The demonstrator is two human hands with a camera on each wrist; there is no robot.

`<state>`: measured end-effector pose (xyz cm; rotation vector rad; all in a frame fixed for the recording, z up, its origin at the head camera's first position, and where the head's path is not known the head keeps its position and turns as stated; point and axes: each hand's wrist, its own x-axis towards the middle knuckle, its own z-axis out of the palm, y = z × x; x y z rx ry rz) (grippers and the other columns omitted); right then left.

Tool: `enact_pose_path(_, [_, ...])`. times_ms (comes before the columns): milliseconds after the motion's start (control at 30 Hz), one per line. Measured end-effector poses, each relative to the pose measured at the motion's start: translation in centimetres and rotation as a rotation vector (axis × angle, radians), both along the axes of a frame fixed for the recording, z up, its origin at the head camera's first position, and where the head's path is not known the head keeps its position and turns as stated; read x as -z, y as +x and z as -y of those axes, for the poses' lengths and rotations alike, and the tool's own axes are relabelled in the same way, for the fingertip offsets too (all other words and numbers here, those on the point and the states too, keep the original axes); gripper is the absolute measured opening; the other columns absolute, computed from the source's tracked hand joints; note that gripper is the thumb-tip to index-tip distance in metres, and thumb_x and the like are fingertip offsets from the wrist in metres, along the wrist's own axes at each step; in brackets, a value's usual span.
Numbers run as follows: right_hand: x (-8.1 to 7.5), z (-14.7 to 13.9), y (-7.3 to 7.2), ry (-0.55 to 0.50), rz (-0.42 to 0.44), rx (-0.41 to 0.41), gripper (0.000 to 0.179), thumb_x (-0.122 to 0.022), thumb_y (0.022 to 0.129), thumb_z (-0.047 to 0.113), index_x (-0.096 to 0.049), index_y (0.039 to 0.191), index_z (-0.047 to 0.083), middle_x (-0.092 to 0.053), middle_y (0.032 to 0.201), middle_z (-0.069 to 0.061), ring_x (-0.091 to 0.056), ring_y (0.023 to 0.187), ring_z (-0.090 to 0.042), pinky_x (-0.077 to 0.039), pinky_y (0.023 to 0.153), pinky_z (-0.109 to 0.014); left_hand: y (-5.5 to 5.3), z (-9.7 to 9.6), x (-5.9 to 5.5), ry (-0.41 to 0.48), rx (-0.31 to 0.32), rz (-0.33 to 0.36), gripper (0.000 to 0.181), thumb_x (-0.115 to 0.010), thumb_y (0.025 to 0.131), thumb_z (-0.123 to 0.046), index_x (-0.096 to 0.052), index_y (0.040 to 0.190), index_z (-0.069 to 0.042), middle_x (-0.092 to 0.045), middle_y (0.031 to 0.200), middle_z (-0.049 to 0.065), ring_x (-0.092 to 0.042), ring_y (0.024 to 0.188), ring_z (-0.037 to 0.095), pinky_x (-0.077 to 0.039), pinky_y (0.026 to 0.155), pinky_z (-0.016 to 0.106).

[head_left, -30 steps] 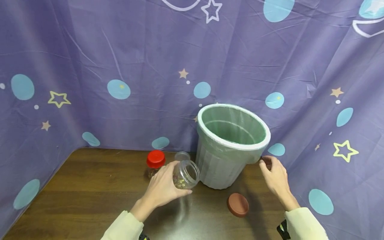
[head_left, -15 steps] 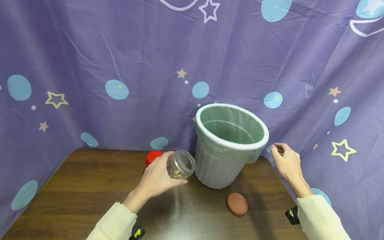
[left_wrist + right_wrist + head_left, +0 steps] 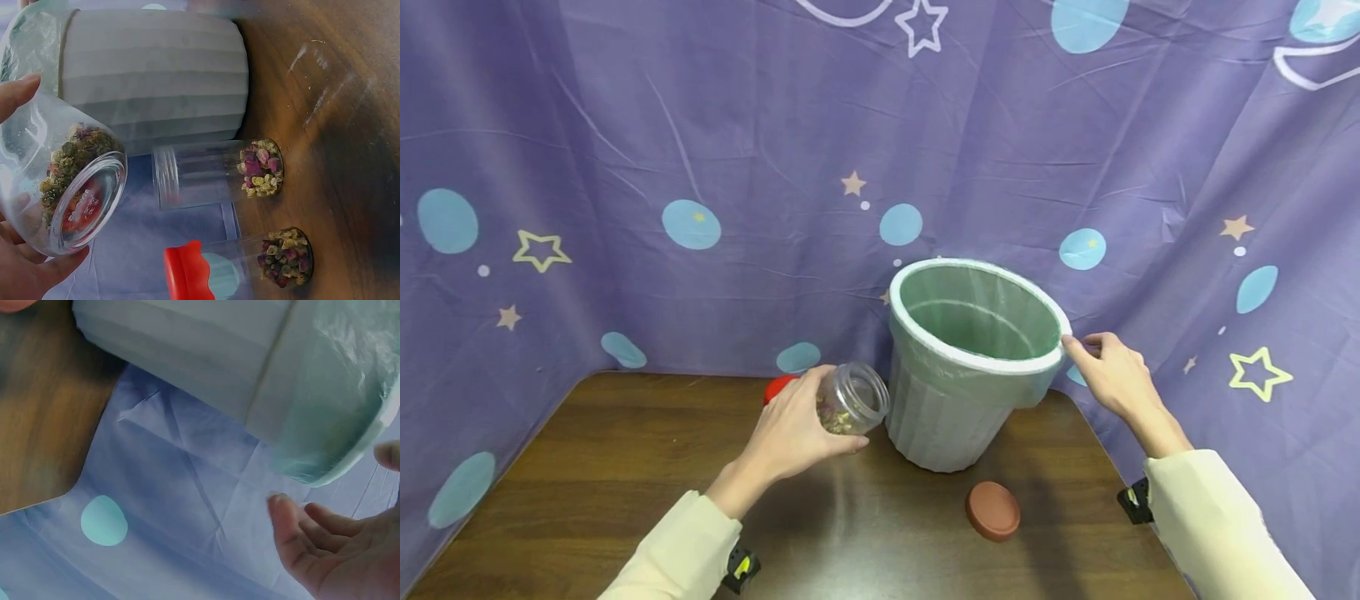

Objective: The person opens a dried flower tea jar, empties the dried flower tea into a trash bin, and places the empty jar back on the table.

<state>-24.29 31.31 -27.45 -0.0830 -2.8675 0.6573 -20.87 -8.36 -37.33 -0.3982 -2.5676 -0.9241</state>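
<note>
My left hand grips a clear jar on its side, its open mouth towards the grey ribbed bin. Dried flowers lie along the jar's lower wall, as the left wrist view shows. On the right, my right hand is at the bin's white rim, thumb tip right at the edge. In the right wrist view its fingers are loosely bent and apart from the thumb, with nothing between them. A thin green plastic bag lines the bin and folds over its outside.
Beside the bin stands an uncovered clear jar with dried flowers, hidden behind my left hand in the head view. A red-capped jar of dried flowers stands next to it. A reddish-brown lid lies on the wooden table before the bin.
My right hand has left the spot below the rim, swung outward and risen to the rim's right edge. My left hand has lifted the jar slightly and shifted left.
</note>
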Motion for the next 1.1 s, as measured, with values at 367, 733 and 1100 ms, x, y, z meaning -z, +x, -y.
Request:
enact_pose_path(367, [-1.7,1.5,-1.7,0.058,0.017,0.07,0.08,-0.037,0.097,0.056,-0.04,0.138,-0.011,-0.049,0.136,-0.038,-0.045,0.122,-0.06,-0.042,0.094,-0.066,-0.3,0.1,-0.6,-0.017,0.004,0.015,0.098,-0.088,0.056,-0.055,-0.049,0.136,-0.015,-0.065,0.124,0.008,-0.063,0.111,0.028,-0.054,0.086,0.049])
enact_pose_path(733, [-1.9,2.5,-2.7,0.203,0.189,0.125,0.063,-0.037,0.097,0.047,-0.056,0.11,-0.012,-0.05,0.125,-0.044,-0.049,0.115,-0.063,-0.047,0.081,-0.063,-0.9,1.0,-1.1,-0.023,-0.022,-0.004,0.096,-0.089,0.056,-0.053,-0.051,0.135,-0.012,-0.065,0.125,0.009,-0.062,0.113,0.032,-0.053,0.091,0.053])
enact_pose_path(1100, [-1.5,3.1,-3.0,0.167,0.188,0.119,0.049,-0.035,0.094,0.035,-0.062,0.095,-0.005,-0.058,0.117,-0.038,-0.056,0.109,-0.057,-0.049,0.076,-0.059,-1.5,1.9,-2.7,-0.021,-0.063,-0.062,0.099,-0.09,0.056,-0.053,-0.051,0.136,-0.01,-0.064,0.128,0.01,-0.061,0.113,0.035,-0.053,0.088,0.054])
